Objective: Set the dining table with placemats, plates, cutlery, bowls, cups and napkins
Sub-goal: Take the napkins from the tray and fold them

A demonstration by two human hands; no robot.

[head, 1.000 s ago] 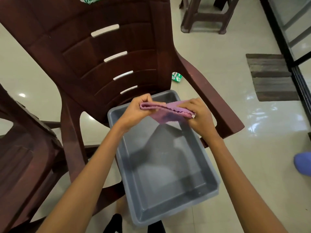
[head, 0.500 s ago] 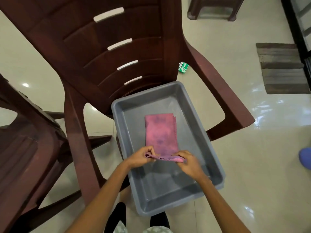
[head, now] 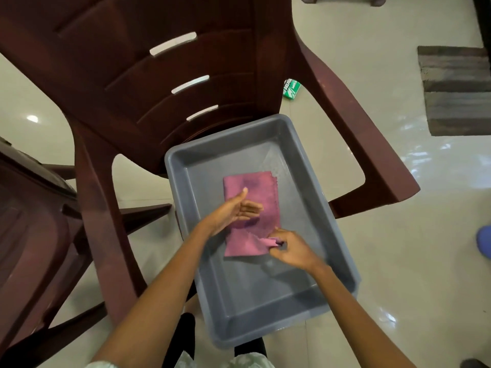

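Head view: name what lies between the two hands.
In the head view, only pink cloth spans from the flat left hand to the right hand pinching its corner, inside the grey tray.

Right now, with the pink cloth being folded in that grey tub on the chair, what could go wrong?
1. The grey tub juts out past the front of the brown chair; pressing near its front end might tip it off.
2. The right hand pinches only a corner of the pink cloth, while the left hand rests flat on it; a tug could undo the fold.
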